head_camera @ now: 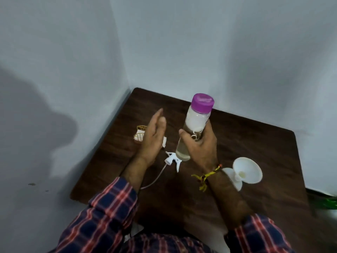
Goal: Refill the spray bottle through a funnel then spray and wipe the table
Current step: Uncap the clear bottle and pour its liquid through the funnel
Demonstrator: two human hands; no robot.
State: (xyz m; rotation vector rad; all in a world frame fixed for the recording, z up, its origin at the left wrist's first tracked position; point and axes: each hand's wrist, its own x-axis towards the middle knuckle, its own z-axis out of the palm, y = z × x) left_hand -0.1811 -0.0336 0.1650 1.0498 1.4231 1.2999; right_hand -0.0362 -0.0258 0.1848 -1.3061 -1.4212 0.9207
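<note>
My right hand point(201, 148) grips a clear bottle with a purple cap point(196, 123), lifted above the dark wooden table point(255, 143) and tilted a little; there is clear liquid in its lower part. My left hand point(153, 137) hovers open to the left of the bottle, palm facing it, holding nothing. Below the bottle a white spray head with its thin dip tube point(172, 160) lies on the table. A white funnel point(244, 172) lies on its side at the right, next to my right wrist.
A small white and yellow object point(140, 135) sits near the table's left edge, partly hidden behind my left hand. Pale walls meet in a corner behind the table. Something green point(330, 202) shows at the right, off the table.
</note>
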